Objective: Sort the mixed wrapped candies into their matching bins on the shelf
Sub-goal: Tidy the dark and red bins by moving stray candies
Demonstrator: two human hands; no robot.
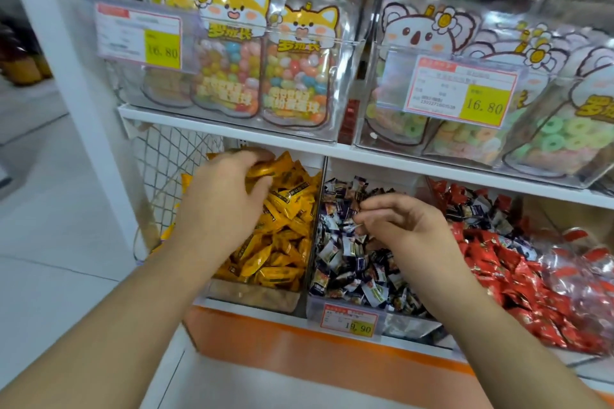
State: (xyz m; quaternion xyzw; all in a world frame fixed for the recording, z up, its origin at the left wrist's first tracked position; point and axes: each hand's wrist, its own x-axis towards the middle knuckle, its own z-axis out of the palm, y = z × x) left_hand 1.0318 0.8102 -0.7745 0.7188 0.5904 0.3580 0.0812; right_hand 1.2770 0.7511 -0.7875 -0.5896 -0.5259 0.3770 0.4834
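Head cam: left hand curls around crinkly yellow candies over the clear yellow bin; right hand, fingers loosely bent, pinches a small wrapper in the dark-wrapped candies.

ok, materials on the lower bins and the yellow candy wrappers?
Lower bins: clear rigid plastic, likely acrylic; contents show through the glossy front wall. Yellow candy wrappers: thin crinkly film, probably metallised plastic, with sharp glints and creases.
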